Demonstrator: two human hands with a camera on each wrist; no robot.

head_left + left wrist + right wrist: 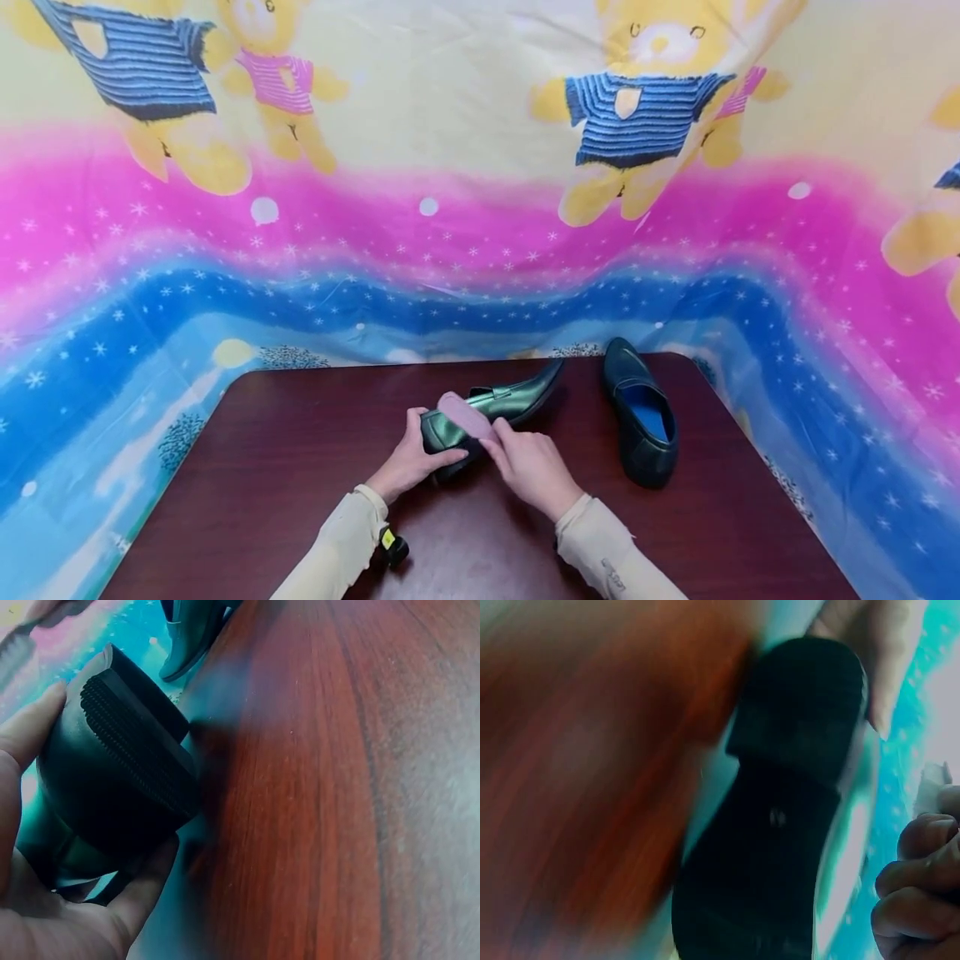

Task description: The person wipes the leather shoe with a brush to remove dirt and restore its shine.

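A dark, glossy leather loafer (pixel 525 400) is tilted on its side over the table, its toe pointing to the back right. My left hand (pixel 408 467) grips it round the heel; in the left wrist view the thumb and fingers lie on either side of the ridged heel (pixel 127 742). The right wrist view shows the black sole (pixel 780 817). My right hand (pixel 534 471) holds a brush with a pink oval back (pixel 463 415) by its end, over the side of the loafer. The brush's bristles (pixel 16 656) appear blurred in the left wrist view.
The matching loafer (pixel 645 450), with a blue insole, stands upright at the right of the dark red wooden table (pixel 300 433). A cartoon-bear cloth (pixel 450 275) hangs round the table's back and sides. A small black object (pixel 395 548) with a yellow label sits by the left cuff.
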